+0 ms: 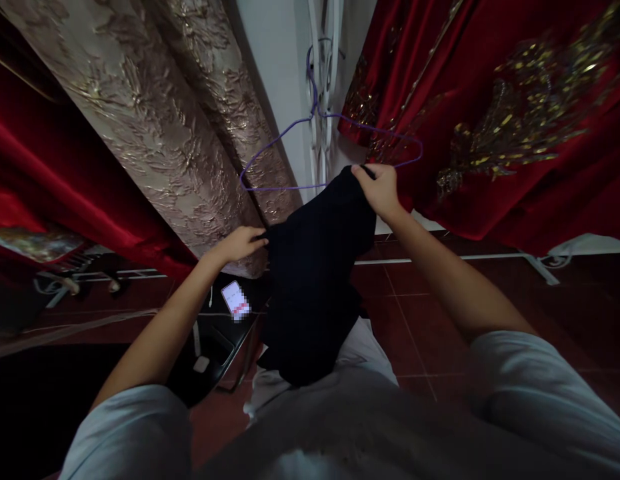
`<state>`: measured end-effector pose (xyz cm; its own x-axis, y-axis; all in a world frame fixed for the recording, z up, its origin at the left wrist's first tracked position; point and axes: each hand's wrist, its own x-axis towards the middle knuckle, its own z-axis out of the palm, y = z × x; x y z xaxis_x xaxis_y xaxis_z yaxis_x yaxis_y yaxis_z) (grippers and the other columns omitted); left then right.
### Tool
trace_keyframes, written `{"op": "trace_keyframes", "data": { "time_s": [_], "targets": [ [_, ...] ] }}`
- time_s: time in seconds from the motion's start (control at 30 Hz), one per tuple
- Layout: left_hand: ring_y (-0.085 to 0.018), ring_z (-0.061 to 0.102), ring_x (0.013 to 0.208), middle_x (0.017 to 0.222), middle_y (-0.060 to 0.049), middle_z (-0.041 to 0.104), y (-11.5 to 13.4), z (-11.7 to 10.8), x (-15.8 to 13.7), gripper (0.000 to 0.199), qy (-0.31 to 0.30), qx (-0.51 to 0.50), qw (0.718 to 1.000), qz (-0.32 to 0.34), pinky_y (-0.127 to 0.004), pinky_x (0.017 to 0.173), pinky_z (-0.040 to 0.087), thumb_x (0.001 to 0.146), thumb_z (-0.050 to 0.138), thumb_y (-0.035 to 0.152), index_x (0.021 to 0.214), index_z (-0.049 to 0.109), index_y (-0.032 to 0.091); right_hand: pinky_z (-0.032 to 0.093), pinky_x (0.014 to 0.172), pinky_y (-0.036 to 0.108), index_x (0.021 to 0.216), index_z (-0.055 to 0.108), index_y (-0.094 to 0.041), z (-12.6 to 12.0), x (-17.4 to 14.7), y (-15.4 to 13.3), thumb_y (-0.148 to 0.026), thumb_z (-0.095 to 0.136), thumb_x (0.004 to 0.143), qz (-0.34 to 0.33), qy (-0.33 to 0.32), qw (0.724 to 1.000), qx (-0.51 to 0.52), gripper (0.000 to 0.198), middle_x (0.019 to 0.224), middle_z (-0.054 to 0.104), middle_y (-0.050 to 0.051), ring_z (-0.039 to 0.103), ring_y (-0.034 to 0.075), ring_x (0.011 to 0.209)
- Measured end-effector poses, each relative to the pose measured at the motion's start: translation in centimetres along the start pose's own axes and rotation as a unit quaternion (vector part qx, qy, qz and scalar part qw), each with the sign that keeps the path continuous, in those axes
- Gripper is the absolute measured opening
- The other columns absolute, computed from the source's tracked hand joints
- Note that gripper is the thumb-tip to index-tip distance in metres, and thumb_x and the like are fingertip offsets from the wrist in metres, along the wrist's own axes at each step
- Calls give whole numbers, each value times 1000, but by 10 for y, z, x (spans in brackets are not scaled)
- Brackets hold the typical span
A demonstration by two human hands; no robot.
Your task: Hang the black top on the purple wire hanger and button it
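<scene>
A dark navy or black garment [315,267] hangs stretched between my two hands in front of my body; its exact kind is hard to make out. My left hand [243,243] pinches its upper left corner. Higher up, my right hand [381,189] grips the upper right corner, thumb on top. Just beyond the cloth, a purple wire hanger [285,133] hangs by its hook from a white metal rack [320,80]. The garment's top edge overlaps the hanger's lower bar in view; whether they touch I cannot tell.
Beige textured fabric [155,133] hangs to the left, red cloth with gold sequins [520,113] to the right. A lit phone [235,300] and a small white case [201,364] lie on a black chair or table [190,383]. White stand legs [540,268] rest on the red-tiled floor [410,320].
</scene>
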<state>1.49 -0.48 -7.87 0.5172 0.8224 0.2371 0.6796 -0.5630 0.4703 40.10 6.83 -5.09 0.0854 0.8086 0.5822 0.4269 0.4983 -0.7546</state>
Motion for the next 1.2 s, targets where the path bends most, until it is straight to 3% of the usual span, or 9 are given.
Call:
{"op": "trace_keyframes", "data": {
  "time_s": [0.13, 0.27, 0.4, 0.5, 0.6, 0.7, 0.87, 1.0, 1.2],
  "targets": [
    [-27, 67, 92, 94, -7, 71, 10, -38, 26, 34, 23, 81, 996, 10, -39, 89, 51, 99, 47, 44, 95, 68, 17, 24, 54, 30, 57, 27, -24, -29, 3, -15, -51, 63, 86, -14, 53, 998, -44, 54, 59, 22, -2, 24, 13, 58],
    [-31, 65, 109, 110, -13, 71, 32, -72, 43, 37, 38, 151, 987, 29, -46, 103, 49, 95, 42, 39, 107, 69, 15, 30, 53, 29, 54, 29, -24, -40, 3, -23, -46, 64, 84, -19, 58, 996, -62, 52, 58, 24, -1, 28, 13, 58],
    [-31, 67, 105, 106, -12, 72, 47, -78, 33, 40, -9, 161, 987, 16, -44, 100, 51, 95, 43, 44, 104, 71, 16, 43, 62, 33, 57, 29, -24, -39, -1, -18, -41, 65, 89, -13, 59, 996, -63, 52, 60, 25, -1, 36, 15, 60],
    [-29, 68, 90, 95, -11, 72, 47, -76, 23, 40, -49, 166, 985, -3, -41, 89, 54, 93, 44, 47, 96, 70, 16, 45, 65, 34, 58, 30, -25, -34, -1, -9, -42, 65, 89, -5, 56, 997, -57, 50, 62, 25, -1, 39, 16, 63],
    [-28, 68, 91, 98, -10, 73, 42, -79, 17, 40, -54, 159, 986, -4, -39, 88, 54, 94, 42, 47, 98, 69, 17, 44, 63, 34, 59, 30, -25, -28, 0, -4, -45, 64, 87, 0, 55, 997, -57, 49, 62, 24, -1, 38, 17, 64],
    [-29, 68, 97, 107, -11, 73, 44, -84, 14, 39, -25, 161, 987, -2, -41, 92, 53, 96, 41, 44, 106, 69, 18, 44, 62, 34, 59, 29, -25, -25, -1, -5, -46, 65, 87, 3, 47, 998, -49, 50, 62, 23, -1, 35, 16, 63],
    [-26, 65, 87, 91, -8, 69, 63, -87, -1, 30, 22, 169, 985, 2, -42, 86, 53, 94, 42, 39, 90, 64, 20, 44, 63, 34, 58, 32, -24, -25, -5, -11, -42, 65, 89, 14, 22, 999, -37, 49, 62, 27, -1, 37, 16, 62],
    [-26, 65, 100, 102, -6, 69, 72, -88, -7, 25, 80, 186, 979, 3, -43, 94, 52, 96, 42, 32, 102, 63, 22, 41, 59, 32, 58, 36, -23, -22, -10, -15, -45, 68, 89, 31, 0, 1000, -3, 49, 60, 31, -1, 39, 15, 60],
    [-25, 61, 95, 95, -5, 64, 63, -92, 31, 24, 228, 180, 955, -65, -41, 88, 49, 106, 40, 39, 102, 58, 23, 38, 55, 29, 65, 52, -22, -12, -29, -38, -66, 69, 85, 63, -88, 988, 107, 51, 66, 48, 1, 46, 15, 64]
  ]
}}
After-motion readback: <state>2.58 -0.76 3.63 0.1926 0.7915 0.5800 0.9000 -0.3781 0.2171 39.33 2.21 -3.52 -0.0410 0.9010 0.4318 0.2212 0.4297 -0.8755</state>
